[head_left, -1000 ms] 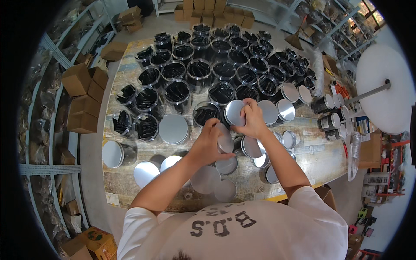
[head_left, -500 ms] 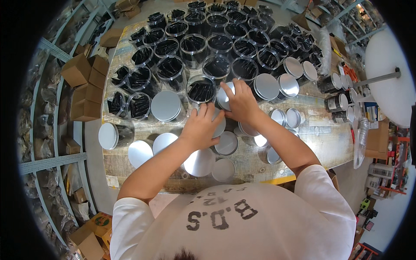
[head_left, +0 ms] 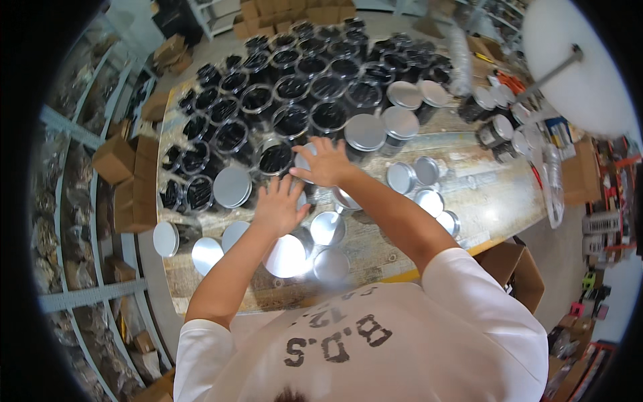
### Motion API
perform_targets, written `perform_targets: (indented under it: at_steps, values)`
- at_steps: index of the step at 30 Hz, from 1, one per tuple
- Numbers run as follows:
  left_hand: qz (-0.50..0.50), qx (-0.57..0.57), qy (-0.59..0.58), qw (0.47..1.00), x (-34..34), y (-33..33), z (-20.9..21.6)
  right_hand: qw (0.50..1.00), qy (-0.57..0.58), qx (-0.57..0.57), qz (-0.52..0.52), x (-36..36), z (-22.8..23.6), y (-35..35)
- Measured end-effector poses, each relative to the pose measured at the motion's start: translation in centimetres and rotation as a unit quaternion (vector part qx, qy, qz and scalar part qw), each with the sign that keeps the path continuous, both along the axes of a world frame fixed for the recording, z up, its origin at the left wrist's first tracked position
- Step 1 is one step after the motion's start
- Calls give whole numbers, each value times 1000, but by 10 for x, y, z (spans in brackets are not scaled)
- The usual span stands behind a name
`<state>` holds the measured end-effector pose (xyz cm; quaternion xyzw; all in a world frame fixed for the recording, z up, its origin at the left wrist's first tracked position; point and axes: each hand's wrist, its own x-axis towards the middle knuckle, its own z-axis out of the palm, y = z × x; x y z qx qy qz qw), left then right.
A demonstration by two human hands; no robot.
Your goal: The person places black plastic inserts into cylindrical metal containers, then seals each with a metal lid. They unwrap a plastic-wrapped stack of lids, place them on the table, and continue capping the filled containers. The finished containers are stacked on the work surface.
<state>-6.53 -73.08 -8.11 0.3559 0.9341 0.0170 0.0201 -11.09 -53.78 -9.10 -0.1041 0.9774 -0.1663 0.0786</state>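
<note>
My right hand (head_left: 325, 166) lies with spread fingers over a silver lid (head_left: 303, 161) at the near edge of the group of jars. Most of that lid, and whatever is under it, is hidden. To its left my left hand (head_left: 277, 206) is stretched out, fingers apart, beside another silver lid (head_left: 302, 199) that it partly covers. Just beyond both hands stands an uncovered clear jar (head_left: 276, 159) filled with black packets. A jar with a silver lid (head_left: 232, 187) stands left of my left hand, and another lidded jar (head_left: 365, 132) is right of my right hand.
Several uncovered jars (head_left: 293, 120) of black packets crowd the far half of the wooden table (head_left: 479, 194). Loose silver lids (head_left: 328, 228) lie near me and to the right. Lidded jars (head_left: 494, 131) stand at the right edge. Shelving (head_left: 87, 298) and cardboard boxes (head_left: 134, 181) line the left.
My view has tilted toward the far side. My right hand's fingers have moved from the lid's rim to lie spread across it; my left hand has flattened with fingers apart.
</note>
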Motion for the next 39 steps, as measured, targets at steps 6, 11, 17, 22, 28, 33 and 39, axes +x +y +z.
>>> perform_targets:
  at_steps: [6, 11, 17, 22, 28, 33, 39]
  values:
    - [-17, -69, -23, 997, -3, 4, 10, 930, 221, -291, -29, 32, 49, 119]
    - [30, 105, 23, 994, 46, 93, 53, 968, -93, 56, -227, 162, 4, 270]
    - [-83, 73, -128, 986, 151, 239, -40, 982, -46, 41, -180, 199, -101, 281]
    - [-17, 48, -181, 982, 159, 264, -93, 995, -45, -31, -81, 176, -94, 278]
    - [84, 205, -169, 960, 159, 256, -62, 988, 92, -123, 8, 161, -97, 309]
    - [245, 319, -261, 878, 169, 226, -14, 971, -27, -230, 64, 158, -97, 339]
    - [189, 415, -618, 641, 210, 146, -32, 636, -563, -466, 247, 220, 22, 263]
